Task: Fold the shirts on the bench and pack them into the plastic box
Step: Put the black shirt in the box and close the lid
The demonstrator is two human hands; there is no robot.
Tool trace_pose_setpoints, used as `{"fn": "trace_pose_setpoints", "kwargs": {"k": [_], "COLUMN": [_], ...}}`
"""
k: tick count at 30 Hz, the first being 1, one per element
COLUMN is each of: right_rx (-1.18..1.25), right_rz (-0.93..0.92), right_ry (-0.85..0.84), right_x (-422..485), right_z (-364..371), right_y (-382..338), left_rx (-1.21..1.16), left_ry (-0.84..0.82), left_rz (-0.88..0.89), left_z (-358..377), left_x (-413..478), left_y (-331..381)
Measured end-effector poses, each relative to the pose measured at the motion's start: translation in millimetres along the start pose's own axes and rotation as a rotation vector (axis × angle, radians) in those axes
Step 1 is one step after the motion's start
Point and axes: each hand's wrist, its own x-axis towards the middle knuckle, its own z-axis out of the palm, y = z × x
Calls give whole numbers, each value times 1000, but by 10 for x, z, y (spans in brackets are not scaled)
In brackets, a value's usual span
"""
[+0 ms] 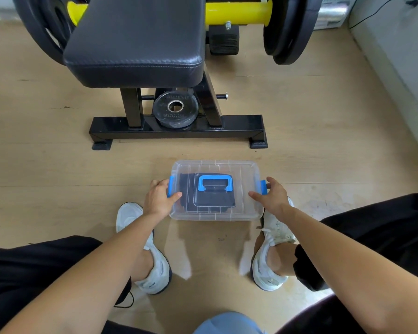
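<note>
- The floor (299, 116) is light wooden laminate with some dark scuff marks; a pale wall (401, 56) runs along the right side.
- A black padded bench (135, 44) stands at the top on a black steel frame (179, 133); no shirt lies on the part of its pad that is visible.
- Behind the bench there is a yellow bar sleeve (237, 12) and a large black weight plate (290, 30).
- A small weight plate (175, 112) lies on the frame under the pad. It has raised letters, but they are too blurred to read.
- The plastic box (215, 214) stands on the floor between the bench and two white shoes (273, 249). Its clear lid is on, with a blue handle (214, 183) lying flat.
- Dark folded shirts (187, 189) are visible inside, through the lid.
- The left hand (158, 198) grips the left end of the box: its fingers curl over the left blue latch (170, 186) and its thumb lies on the lid.
- The right hand (272, 197) grips the right end in the same way, at the right blue latch (263, 186).
- One shoe has small dark print at the heel, too small to read.
</note>
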Motion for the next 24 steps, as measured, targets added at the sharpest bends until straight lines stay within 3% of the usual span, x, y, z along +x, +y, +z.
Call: {"fn": "trace_pose_setpoints", "kwargs": {"k": [5,11,24], "right_rx": [-1,-119,4], "right_rz": [52,-46,-58], "right_ry": [8,142,71], "right_x": [16,-72,19], "right_z": [-12,51,73], "right_y": [14,-102,-252], "left_rx": [-4,-36,-54], "left_ry": [22,-1,-20], "left_rz": [14,6,-118], "left_z": [-12,15,-28], "left_x": [-11,-30,87], "left_y": [18,-16,129]}}
